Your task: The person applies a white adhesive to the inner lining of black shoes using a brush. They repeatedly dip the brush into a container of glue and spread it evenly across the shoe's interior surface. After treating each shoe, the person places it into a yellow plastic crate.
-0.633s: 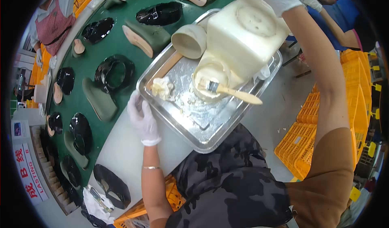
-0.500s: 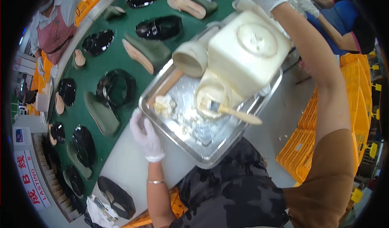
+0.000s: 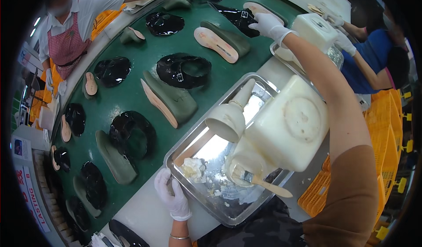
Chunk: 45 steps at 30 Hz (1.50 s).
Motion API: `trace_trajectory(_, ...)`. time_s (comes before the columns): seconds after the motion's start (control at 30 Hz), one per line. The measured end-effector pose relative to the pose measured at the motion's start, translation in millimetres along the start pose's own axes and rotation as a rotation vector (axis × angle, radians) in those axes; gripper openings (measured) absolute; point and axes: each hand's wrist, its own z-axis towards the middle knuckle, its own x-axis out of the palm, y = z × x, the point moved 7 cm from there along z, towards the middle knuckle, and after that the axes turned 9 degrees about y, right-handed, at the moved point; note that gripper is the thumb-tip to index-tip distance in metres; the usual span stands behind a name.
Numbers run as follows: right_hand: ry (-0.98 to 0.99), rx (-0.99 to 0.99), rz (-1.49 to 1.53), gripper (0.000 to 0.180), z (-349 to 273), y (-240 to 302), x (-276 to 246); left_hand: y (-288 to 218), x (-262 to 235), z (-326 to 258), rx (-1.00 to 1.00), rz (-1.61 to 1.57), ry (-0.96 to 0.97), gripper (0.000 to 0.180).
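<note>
My right hand (image 3: 270, 26), in a white glove, reaches to the far side of the green work surface. Its fingers are closed on the edge of a glossy black shoe upper (image 3: 233, 17) with a buckle, which sits tilted. My left hand (image 3: 173, 198), gloved too, is beside the near left corner of a metal tray (image 3: 184, 190), fingers curved apart and holding nothing. On the tray lies a white plastic jug (image 3: 292, 124) with a wooden-handled brush (image 3: 268, 185) at its mouth. A beige funnel-shaped cup (image 3: 228, 121) and a whitish crumpled lump (image 3: 193, 169) are there as well.
Green shoe lasts (image 3: 176, 99) with pale soles and more black uppers (image 3: 183, 71) are spread over the green surface (image 3: 132, 93). Co-workers are at the far left (image 3: 66, 40) and right (image 3: 373, 49). Orange crates (image 3: 382, 128) stand at right.
My right hand has come from the top right onto the black upper and taken hold of it. The view has shifted, so tray and shoe parts appear lower. My left hand stays by the tray.
</note>
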Motion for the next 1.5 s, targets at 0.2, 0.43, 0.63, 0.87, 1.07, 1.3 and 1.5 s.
trace_trajectory(0.2,-0.024,0.015,-0.07,0.03,22,-14,39,0,2,2,0.001,0.016,0.011,0.028)
trace_trajectory(0.43,0.001,-0.019,0.131,0.035,1,-6,27,-5,-2,0,0.068,0.106,-0.016,0.024)
trace_trajectory(0.63,-0.037,-0.316,0.568,0.02,-93,46,-26,-1,2,-1,0.086,0.012,-0.015,0.023)
trace_trajectory(0.87,-0.25,-0.728,0.706,0.02,-306,119,-74,4,-7,-5,0.209,0.062,-0.096,0.023)
trace_trajectory(1.07,-0.309,-0.469,0.703,0.033,-423,46,-22,-11,-20,-34,0.259,0.005,-0.044,0.028)
trace_trajectory(1.3,0.098,-0.366,1.001,0.058,-461,59,71,-21,-125,-116,0.226,0.305,-0.1,0.032)
trace_trajectory(1.5,0.022,-0.273,1.082,0.039,-444,72,92,3,-266,-156,-0.018,0.76,-0.244,0.044)
